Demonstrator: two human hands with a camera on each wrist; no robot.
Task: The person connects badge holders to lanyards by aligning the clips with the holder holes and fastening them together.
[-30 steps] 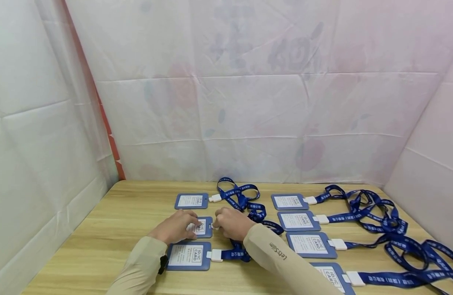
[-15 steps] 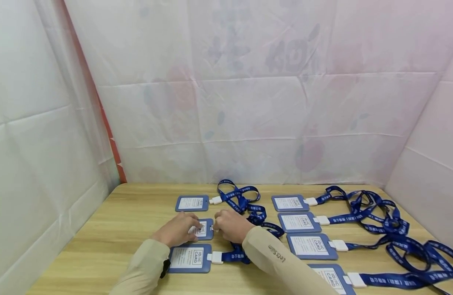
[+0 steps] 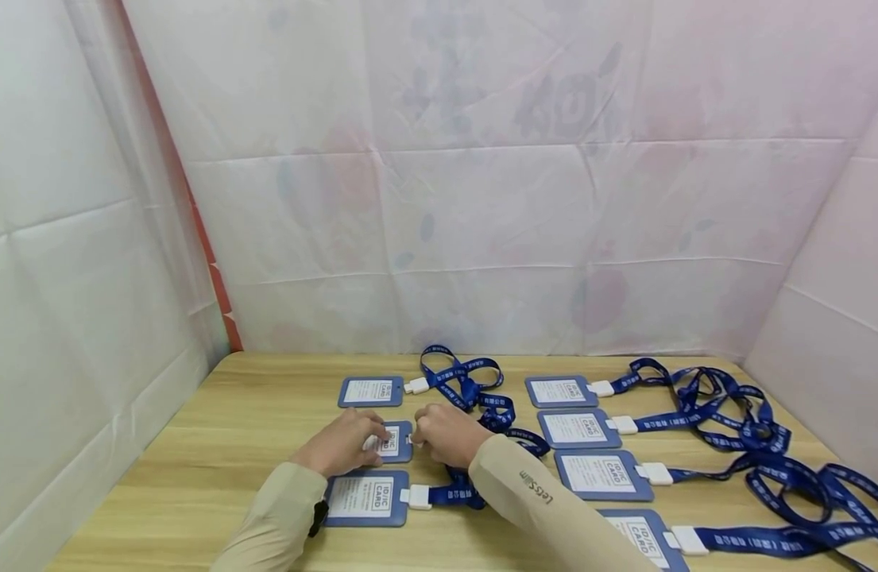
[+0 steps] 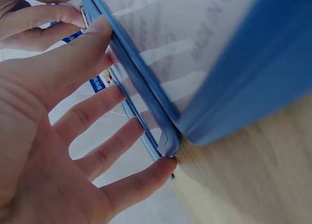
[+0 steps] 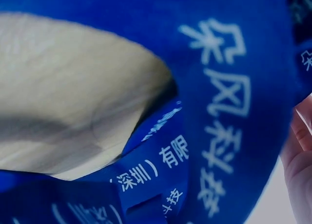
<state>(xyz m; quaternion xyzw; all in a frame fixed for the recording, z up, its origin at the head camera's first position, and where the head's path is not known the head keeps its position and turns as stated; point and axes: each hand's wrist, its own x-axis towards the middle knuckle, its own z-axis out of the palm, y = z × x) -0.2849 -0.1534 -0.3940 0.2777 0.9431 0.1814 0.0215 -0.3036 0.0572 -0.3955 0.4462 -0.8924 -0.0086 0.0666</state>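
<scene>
In the head view my left hand [image 3: 342, 442] holds a blue ID card holder [image 3: 397, 450] flat on the table, middle of the left column. Its thumb and spread fingers lie along opposite edges, as the left wrist view shows. My right hand [image 3: 449, 434] pinches the white clip end of a blue lanyard right at the holder's slotted end; the fingers cover most of the clip. Blue printed lanyard strap [image 5: 219, 112] fills the right wrist view. Just nearer lies another card holder [image 3: 367, 499] with its white clip [image 3: 419, 497] joined on.
Farther back is a card holder [image 3: 371, 391], its lanyard clip [image 3: 416, 385] beside its slot. On the right, several card holders [image 3: 603, 475] stand in a column with lanyards [image 3: 756, 429] looped across the wooden table [image 3: 174, 477]. White cloth [image 3: 481, 206] hangs behind.
</scene>
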